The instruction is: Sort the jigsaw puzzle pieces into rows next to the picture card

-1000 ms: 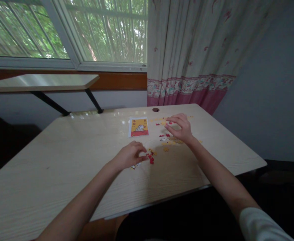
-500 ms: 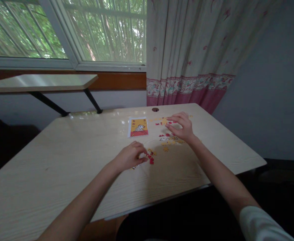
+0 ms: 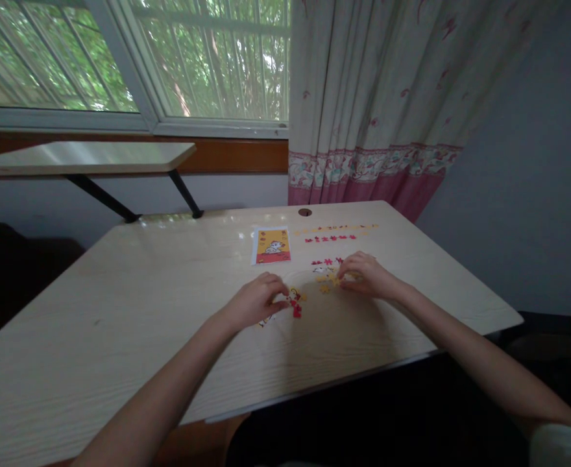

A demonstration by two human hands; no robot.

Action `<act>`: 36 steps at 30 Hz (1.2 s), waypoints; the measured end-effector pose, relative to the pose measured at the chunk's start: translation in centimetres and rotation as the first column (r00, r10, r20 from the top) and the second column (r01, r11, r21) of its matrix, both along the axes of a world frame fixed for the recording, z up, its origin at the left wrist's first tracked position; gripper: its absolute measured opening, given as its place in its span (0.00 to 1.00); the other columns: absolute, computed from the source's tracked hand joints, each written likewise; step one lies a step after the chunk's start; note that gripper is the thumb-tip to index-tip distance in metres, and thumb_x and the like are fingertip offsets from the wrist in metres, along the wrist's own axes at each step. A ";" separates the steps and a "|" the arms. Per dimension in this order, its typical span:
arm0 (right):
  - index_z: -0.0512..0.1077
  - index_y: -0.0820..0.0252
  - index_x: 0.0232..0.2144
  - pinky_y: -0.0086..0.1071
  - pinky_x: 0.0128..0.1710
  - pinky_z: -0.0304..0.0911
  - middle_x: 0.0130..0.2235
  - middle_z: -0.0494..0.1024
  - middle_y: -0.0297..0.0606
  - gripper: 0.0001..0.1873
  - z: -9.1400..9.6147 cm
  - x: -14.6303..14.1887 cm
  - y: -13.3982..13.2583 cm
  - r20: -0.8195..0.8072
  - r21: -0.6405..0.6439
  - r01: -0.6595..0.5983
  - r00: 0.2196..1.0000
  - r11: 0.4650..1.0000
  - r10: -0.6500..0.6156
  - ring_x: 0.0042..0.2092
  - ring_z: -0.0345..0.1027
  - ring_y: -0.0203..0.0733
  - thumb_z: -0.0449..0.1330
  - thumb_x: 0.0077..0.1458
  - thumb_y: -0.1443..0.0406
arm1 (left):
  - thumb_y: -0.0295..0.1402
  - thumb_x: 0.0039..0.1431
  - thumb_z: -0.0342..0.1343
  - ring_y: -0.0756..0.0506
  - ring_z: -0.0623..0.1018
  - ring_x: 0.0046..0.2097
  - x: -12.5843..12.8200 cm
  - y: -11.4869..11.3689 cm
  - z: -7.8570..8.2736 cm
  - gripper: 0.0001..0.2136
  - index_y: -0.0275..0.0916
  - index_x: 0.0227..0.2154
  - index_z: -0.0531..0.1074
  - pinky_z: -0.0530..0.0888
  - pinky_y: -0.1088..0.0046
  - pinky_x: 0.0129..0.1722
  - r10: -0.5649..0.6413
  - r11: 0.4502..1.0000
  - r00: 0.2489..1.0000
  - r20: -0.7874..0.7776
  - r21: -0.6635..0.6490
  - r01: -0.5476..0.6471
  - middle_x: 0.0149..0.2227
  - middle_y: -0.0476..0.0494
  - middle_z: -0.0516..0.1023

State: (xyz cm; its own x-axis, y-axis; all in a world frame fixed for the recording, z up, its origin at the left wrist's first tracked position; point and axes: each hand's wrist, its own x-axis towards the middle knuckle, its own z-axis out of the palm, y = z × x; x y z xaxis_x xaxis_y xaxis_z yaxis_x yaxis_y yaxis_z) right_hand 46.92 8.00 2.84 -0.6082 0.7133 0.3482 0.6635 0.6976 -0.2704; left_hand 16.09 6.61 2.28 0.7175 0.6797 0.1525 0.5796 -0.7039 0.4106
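Note:
My left hand (image 3: 255,301) rests on the pale wooden desk (image 3: 120,311), fingers curled and pressed on a small joined cluster of red, yellow and white puzzle pieces (image 3: 294,303). My right hand (image 3: 367,275) lies to the right of it, its fingers pinched on loose yellow pieces (image 3: 325,280). Beyond the hands, a row of yellow pieces (image 3: 337,228) and a row of red pieces (image 3: 329,239) are lined up. A small reference picture card (image 3: 272,246), orange and red with a white animal, lies near the desk's middle.
A round cable hole (image 3: 305,212) sits at the desk's far edge. A second tabletop (image 3: 81,157) on black legs stands behind, under the window. A floral curtain (image 3: 377,97) hangs at the back right. The desk's front edge runs close to my body.
My right hand has drawn back from the far rows to the loose yellow pieces nearer me, uncovering the two lined-up rows. My left hand has stayed on its cluster.

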 end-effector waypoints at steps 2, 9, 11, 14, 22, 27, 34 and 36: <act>0.72 0.57 0.29 0.33 0.39 0.55 0.32 0.74 0.36 0.08 -0.6 0.1 -0.4 0.026 -0.007 -0.008 1.000 1.000 0.009 0.38 0.65 0.39 0.60 0.50 0.59 | 0.33 0.57 0.50 0.45 0.69 0.40 0.0 0.0 0.1 0.06 0.38 0.32 0.71 0.66 0.69 0.41 -0.001 1.000 1.000 0.020 -0.010 0.001 0.34 0.43 0.73; 0.73 0.57 0.28 0.33 0.38 0.54 0.32 0.74 0.37 0.06 -0.7 -0.1 -0.7 0.089 0.019 0.010 0.996 1.000 -0.012 0.37 0.63 0.39 0.61 0.47 0.61 | 0.28 0.53 0.51 0.49 0.70 0.31 0.3 -0.3 0.8 0.05 0.37 0.29 0.72 0.65 0.74 0.31 0.106 0.984 0.983 0.153 -0.157 -0.082 0.28 0.46 0.74; 0.73 0.57 0.30 0.33 0.37 0.54 0.33 0.74 0.37 0.07 -0.3 -0.1 -0.7 0.100 0.020 0.001 0.995 1.000 -0.003 0.37 0.63 0.40 0.61 0.47 0.61 | 0.29 0.52 0.52 0.51 0.68 0.26 0.4 -0.6 1.0 0.05 0.37 0.30 0.72 0.63 0.77 0.26 0.180 0.958 0.960 0.216 -0.259 -0.122 0.24 0.49 0.72; 0.72 0.56 0.32 0.33 0.38 0.55 0.34 0.74 0.37 0.08 0.6 -0.7 -0.6 0.089 0.016 -0.022 0.996 1.000 0.020 0.38 0.63 0.40 0.62 0.48 0.60 | 0.32 0.52 0.53 0.53 0.67 0.23 0.6 -0.9 1.1 0.06 0.36 0.29 0.73 0.61 0.79 0.22 0.282 0.909 0.898 0.337 -0.393 -0.138 0.23 0.50 0.73; 0.72 0.59 0.35 0.31 0.38 0.58 0.32 0.75 0.36 0.11 1.9 -6.9 -0.2 -0.118 -0.052 -0.201 0.974 0.978 0.193 0.36 0.66 0.37 0.60 0.51 0.58 | 0.35 0.49 0.57 0.52 0.70 0.26 0.9 -0.6 0.6 0.08 0.36 0.28 0.75 0.66 0.77 0.25 0.372 0.885 0.768 0.522 -0.449 -0.124 0.28 0.45 0.77; 0.74 0.59 0.30 0.30 0.35 0.58 0.27 0.75 0.34 0.11 0.6 -9.2 0.5 -0.266 -0.017 -0.209 0.944 0.978 0.197 0.32 0.66 0.35 0.60 0.50 0.57 | 0.34 0.50 0.56 0.51 0.69 0.26 0.7 -0.5 0.4 0.07 0.36 0.28 0.75 0.66 0.76 0.27 0.366 0.913 0.781 0.506 -0.360 -0.194 0.25 0.46 0.75; 0.75 0.59 0.31 0.29 0.32 0.60 0.26 0.75 0.35 0.12 -1.0 -9.5 0.0 -0.427 -0.024 -0.087 0.902 0.996 0.068 0.29 0.66 0.34 0.59 0.51 0.57 | 0.34 0.49 0.57 0.52 0.70 0.25 1.0 -0.3 0.3 0.08 0.36 0.30 0.76 0.66 0.77 0.25 0.404 0.884 0.754 0.517 -0.434 -0.177 0.25 0.46 0.76; 0.75 0.59 0.31 0.27 0.30 0.60 0.28 0.76 0.35 0.11 -1.1 -9.6 -0.2 -0.439 -0.112 -0.055 0.898 0.992 0.000 0.29 0.66 0.33 0.59 0.51 0.58 | 0.35 0.48 0.58 0.50 0.73 0.28 1.1 -0.2 0.3 0.08 0.36 0.30 0.76 0.68 0.76 0.28 0.410 0.869 0.719 0.562 -0.479 -0.122 0.28 0.45 0.78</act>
State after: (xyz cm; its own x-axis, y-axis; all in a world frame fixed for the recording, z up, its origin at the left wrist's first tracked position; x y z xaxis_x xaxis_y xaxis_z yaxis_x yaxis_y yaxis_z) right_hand 37.37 7.82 1.77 -0.4338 0.7511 0.4977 0.4401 0.6586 -0.6103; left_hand 17.23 6.41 2.55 0.3282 0.9272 0.1805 0.2213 -0.2612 0.9396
